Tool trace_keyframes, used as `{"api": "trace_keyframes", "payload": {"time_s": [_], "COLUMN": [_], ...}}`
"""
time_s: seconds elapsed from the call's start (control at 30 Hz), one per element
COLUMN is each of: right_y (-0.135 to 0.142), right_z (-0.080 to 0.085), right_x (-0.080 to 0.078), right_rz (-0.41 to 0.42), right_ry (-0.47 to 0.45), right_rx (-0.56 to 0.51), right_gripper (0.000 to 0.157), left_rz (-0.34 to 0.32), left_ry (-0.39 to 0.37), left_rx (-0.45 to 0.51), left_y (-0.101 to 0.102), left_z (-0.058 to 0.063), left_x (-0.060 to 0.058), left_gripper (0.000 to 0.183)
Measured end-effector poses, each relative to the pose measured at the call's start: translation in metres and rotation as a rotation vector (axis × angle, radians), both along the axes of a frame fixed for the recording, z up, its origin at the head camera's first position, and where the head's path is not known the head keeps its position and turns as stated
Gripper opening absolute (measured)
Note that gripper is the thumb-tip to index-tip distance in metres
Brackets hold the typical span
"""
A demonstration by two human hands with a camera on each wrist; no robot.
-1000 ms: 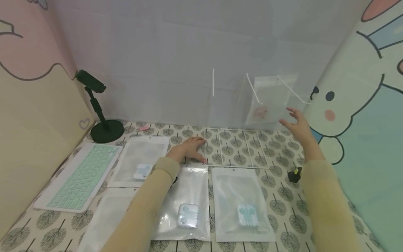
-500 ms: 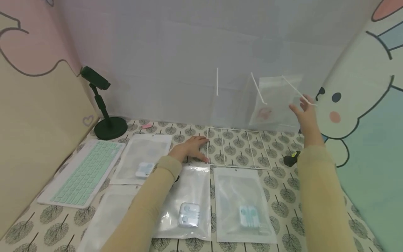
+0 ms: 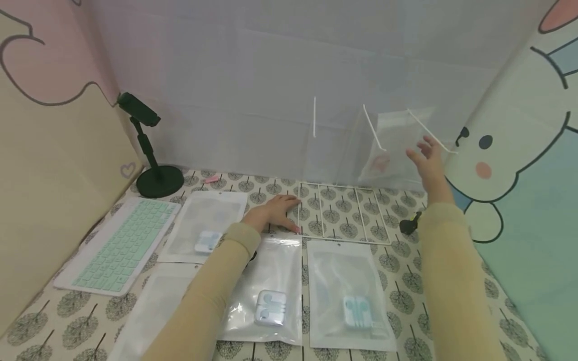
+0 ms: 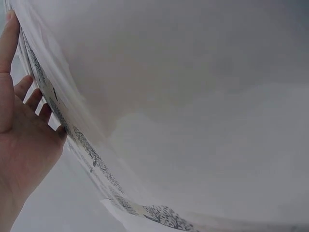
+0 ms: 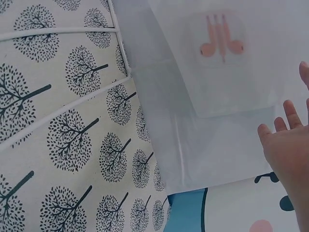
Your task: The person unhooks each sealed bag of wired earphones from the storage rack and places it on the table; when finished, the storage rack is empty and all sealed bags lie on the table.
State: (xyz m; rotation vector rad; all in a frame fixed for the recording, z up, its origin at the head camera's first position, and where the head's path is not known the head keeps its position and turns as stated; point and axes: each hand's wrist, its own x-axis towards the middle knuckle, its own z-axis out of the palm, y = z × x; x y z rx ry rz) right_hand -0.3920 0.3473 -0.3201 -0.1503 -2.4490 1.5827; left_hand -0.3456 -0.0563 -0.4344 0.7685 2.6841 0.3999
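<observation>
A display rack with a see-through upright panel has a white wire base (image 3: pixel 321 210) and white prongs (image 3: pixel 374 128). From the rightmost prong hangs a translucent zip bag (image 3: pixel 399 133). Pink earphones (image 5: pixel 223 41) show through its lower part. Just in front of that bag is my right hand (image 3: pixel 431 168), fingers spread and slightly bent, near the prong's tip, holding nothing. My left hand (image 3: pixel 276 211) rests on the table at the base's left edge, its thumb and fingers apart. The left wrist view shows the left hand's fingers (image 4: pixel 34 99) loosely extended.
Several bags with boxed earphones lie in front, including a middle bag (image 3: pixel 275 265) and a right bag (image 3: pixel 349 271). A mint keyboard (image 3: pixel 122 245) and a dark green microphone (image 3: pixel 158 181) stand left. A small black object (image 3: pixel 410 225) lies beside the right sleeve.
My right hand has risen from below the bag's right side toward the prong tip, then shifted slightly left. The left hand stays put. The head view has turned a little.
</observation>
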Motion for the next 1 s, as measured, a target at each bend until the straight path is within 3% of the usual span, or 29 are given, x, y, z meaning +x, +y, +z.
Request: {"api": "trace_keyframes", "payload": {"time_s": [0.23,0.37,0.63,1.0], "right_y": [0.005,0.006,0.012,0.000], "right_z": [-0.003,0.000,0.003,-0.010], "right_x": [-0.005,-0.006,-0.011,-0.011], "right_rz": [-0.063,-0.033,0.017,-0.093], "right_ry": [-0.053,-0.075,-0.081,0.039], "right_rx": [-0.009,-0.022,-0.002,0.003], "right_gripper": [0.092,0.099,0.096,0.089], "left_rz": [-0.013,-0.014,-0.016,-0.005], "left_ry": [-0.007,-0.001,0.009,0.006], "left_rx": [0.015,0.001,0.017,0.004], "left_y": [0.002,0.002,0.002,-0.001], "left_z": [-0.002,-0.002,0.001,-0.002], "left_x": [0.001,0.000,0.000,-0.002], "left_gripper": [0.098,0.098,0.099,0.100]}}
